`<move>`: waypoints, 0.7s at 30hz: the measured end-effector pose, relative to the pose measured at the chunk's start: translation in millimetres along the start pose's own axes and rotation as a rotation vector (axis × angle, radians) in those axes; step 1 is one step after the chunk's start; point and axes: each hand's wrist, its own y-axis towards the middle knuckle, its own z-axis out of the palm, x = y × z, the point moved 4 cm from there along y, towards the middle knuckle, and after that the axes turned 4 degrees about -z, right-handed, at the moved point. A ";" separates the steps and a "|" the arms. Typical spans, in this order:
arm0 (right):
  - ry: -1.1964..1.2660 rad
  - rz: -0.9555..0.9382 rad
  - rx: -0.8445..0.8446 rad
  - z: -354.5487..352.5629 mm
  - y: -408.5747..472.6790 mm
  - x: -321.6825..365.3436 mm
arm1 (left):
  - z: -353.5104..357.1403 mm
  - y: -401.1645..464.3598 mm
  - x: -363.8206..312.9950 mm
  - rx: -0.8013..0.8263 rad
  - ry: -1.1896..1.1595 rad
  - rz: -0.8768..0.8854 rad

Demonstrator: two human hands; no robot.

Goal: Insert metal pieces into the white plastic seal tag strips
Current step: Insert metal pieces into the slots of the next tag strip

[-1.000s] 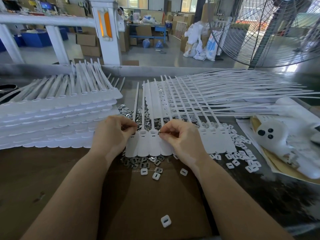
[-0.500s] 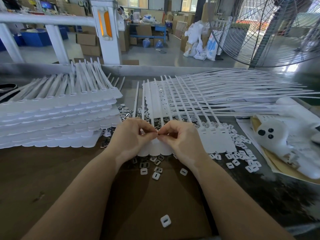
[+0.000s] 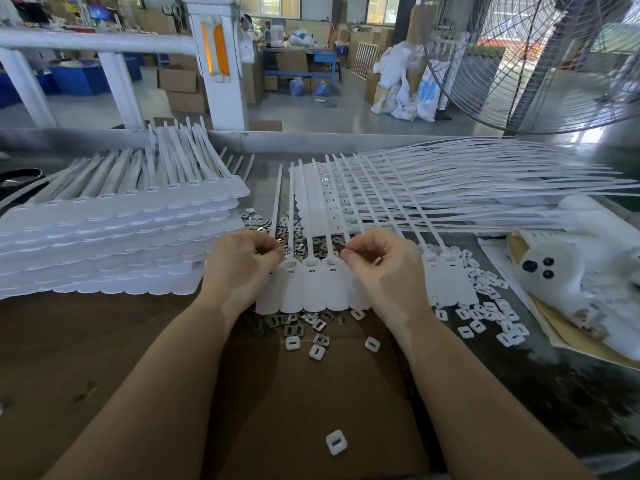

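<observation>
Drawn apart since half a second ago, when fingertips met over the strip heads. Far left: stacked tag sheets [image 3: 104,244] on the table [image 3: 69,358]. Left hand [image 3: 242,263] curled at the left edge of the seal tag strip [image 3: 311,289], fingers bent; whether pinching a metal piece, cannot tell. Loose metal pieces [image 3: 298,323] scattered under and below the strip. Right hand [image 3: 384,268] curled over its right heads, contents hidden. Probably light, thin, flexible plastic; best held at the flat heads, not the floppy tails.

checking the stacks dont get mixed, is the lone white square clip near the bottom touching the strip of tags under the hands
Apart. The head view shows the white square clip alone on bare cardboard, well below the strip of tags.
</observation>
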 end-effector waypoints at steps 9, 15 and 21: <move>-0.137 0.035 0.081 3.3 -0.6 -3.6 | 0.7 -2.2 1.5 0.085 -0.026 -0.088; -0.174 0.028 0.101 3.8 -1.4 -2.6 | 2.0 -1.8 -0.2 0.086 0.061 -0.050; -0.174 0.037 0.103 4.3 -1.8 -2.4 | 0.8 -0.7 3.3 0.048 -0.025 -0.086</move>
